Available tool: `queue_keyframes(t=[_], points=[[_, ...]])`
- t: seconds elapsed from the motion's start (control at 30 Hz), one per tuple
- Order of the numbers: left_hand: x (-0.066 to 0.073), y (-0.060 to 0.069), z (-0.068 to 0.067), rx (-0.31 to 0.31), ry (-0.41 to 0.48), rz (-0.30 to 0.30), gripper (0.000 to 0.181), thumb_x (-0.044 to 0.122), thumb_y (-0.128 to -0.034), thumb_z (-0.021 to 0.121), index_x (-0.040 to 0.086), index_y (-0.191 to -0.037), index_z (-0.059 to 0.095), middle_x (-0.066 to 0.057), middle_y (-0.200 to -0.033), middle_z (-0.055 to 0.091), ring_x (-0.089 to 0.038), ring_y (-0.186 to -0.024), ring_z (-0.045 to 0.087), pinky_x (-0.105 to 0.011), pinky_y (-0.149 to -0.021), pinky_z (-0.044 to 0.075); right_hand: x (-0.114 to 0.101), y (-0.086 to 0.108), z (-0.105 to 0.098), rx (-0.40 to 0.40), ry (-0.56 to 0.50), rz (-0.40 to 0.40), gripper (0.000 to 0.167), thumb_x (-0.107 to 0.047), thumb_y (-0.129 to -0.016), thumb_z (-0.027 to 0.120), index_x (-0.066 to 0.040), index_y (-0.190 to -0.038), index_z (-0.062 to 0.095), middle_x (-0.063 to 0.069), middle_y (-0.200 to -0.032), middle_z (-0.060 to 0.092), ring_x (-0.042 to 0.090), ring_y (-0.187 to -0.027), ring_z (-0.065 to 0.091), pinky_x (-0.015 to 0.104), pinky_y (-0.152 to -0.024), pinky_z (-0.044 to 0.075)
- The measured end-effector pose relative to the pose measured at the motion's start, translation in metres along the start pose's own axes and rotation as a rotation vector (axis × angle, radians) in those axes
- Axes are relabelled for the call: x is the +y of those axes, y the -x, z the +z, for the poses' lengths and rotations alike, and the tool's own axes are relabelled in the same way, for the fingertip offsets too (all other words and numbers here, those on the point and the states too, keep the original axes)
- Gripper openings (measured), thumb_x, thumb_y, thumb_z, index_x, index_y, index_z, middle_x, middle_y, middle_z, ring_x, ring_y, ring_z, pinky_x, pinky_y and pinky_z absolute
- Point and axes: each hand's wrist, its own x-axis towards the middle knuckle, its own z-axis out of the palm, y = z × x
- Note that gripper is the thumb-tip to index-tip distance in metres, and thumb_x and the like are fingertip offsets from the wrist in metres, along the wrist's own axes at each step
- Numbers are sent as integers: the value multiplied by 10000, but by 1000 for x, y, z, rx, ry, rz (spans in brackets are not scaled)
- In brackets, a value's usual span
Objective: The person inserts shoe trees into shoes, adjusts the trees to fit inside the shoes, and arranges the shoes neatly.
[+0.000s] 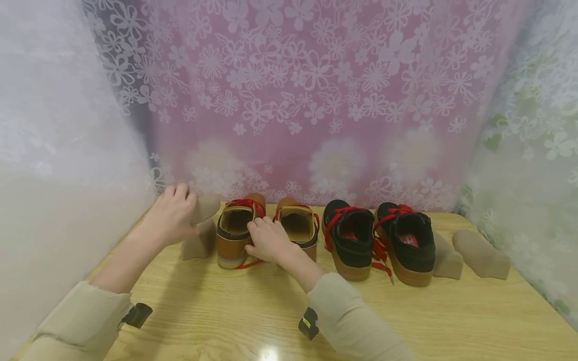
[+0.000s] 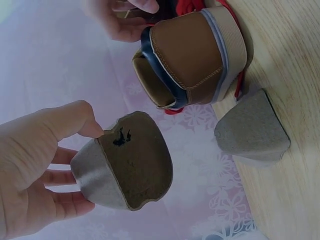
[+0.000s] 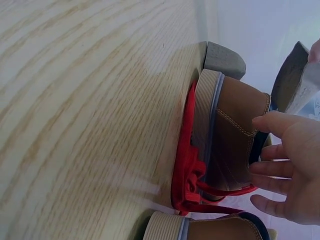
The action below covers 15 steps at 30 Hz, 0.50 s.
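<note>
My left hand (image 1: 173,215) holds up a grey-brown moulded-pulp shoe insert (image 2: 95,172) between thumb and fingers. In the left wrist view its hollow side shows, with a dark mark inside. A second shoe insert (image 2: 250,130) rests on the table beside the left brown shoe (image 1: 229,246). That shoe stands upright, heel toward me, with red laces. My right hand (image 3: 297,167) is at its collar, fingers loosely extended and thumb by the heel edge; firm contact is unclear. The other brown shoe (image 1: 311,250) stands just right of it, partly hidden by my right forearm.
Two black shoes (image 1: 347,255) with red laces stand further right on the wooden table (image 1: 253,321). Beside them lie two more pulp inserts (image 1: 480,253). A pink flowered curtain (image 1: 289,100) hangs behind, and pale sheets flank both sides.
</note>
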Motion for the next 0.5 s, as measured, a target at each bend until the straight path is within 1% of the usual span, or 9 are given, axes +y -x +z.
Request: queue_keyframes(t=[0.23,0.33,0.43,0.5], points=[[3,2,-4,20,15,10,614,189,-600,760,-163,-1044,524,-272,-962,470,-448,-875,464,-519,-812,421,-3,-1,4,17,38,29,410,-394,-849,620,-105,-1130,545,40,-1079,557,223,-1020,500,398,-820,436],[4,2,-6,27,26,14,590,185,-593,751,-152,-1026,533,-267,-949,469,-446,-861,463,-520,-801,417,-5,-2,5,44,70,40,385,-386,-845,618,-105,-1099,551,33,-1071,565,220,-1014,506,404,-817,435],[5,2,-8,21,42,12,561,178,-588,739,-136,-1007,537,-252,-926,462,-441,-845,457,-517,-771,418,-6,-2,7,81,89,47,353,-376,-846,615,-100,-1059,564,29,-1044,581,215,-991,524,403,-799,441],[6,3,-10,14,52,10,552,169,-594,732,-132,-1013,537,-246,-927,461,-439,-850,454,-514,-761,422,-7,-2,7,94,93,56,362,-389,-850,613,-99,-1063,573,29,-1035,589,213,-979,536,394,-790,449]])
